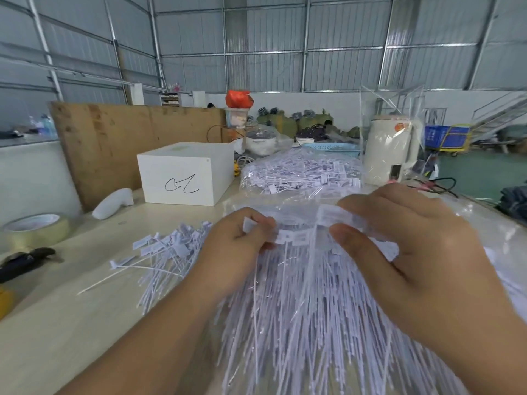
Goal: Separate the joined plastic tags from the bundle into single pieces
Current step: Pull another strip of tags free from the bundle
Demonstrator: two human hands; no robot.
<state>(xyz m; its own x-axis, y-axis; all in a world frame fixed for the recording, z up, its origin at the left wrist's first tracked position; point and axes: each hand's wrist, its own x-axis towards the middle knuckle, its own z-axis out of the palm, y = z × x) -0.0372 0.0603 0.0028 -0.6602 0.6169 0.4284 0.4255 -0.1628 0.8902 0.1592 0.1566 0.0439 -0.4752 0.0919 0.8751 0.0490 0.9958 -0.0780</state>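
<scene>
While left hand [239, 240] pinches tag strip [293, 236] | right hand [399, 246] fingers pinch it, palm down

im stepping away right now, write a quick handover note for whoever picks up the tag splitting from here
Left hand: pinching the left end of the joined strip of tags at its heads.
Right hand: gripping the right part of the same strip, thumb in front, fingers over the top.
Bundle: lies under both hands, tails fanned toward you.
Done: a pile of single tags sits on the table to the left.
Left: the held strip is still joined; most of the bundle is unsplit, and a further bag of tags waits behind, beside the white box.
</scene>
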